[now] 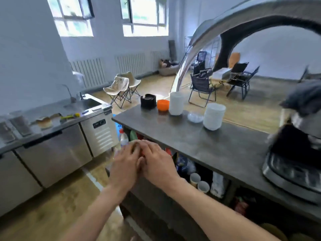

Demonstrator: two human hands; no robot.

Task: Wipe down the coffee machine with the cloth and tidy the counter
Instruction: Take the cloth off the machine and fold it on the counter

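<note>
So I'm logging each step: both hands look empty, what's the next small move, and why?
Probably reach the right hand toward the dark cloth on top of the coffee machine. Both hands meet in front of the counter; the left hand holds no cloth either.

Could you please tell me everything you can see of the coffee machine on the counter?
The coffee machine stands at the right end of the dark counter, partly cut off by the picture's edge. Its body looks black with a shiny metal base and slotted drip tray. A dark grey cloth lies bunched on its top. Neither hand touches it. Blur hides finer details.
</note>
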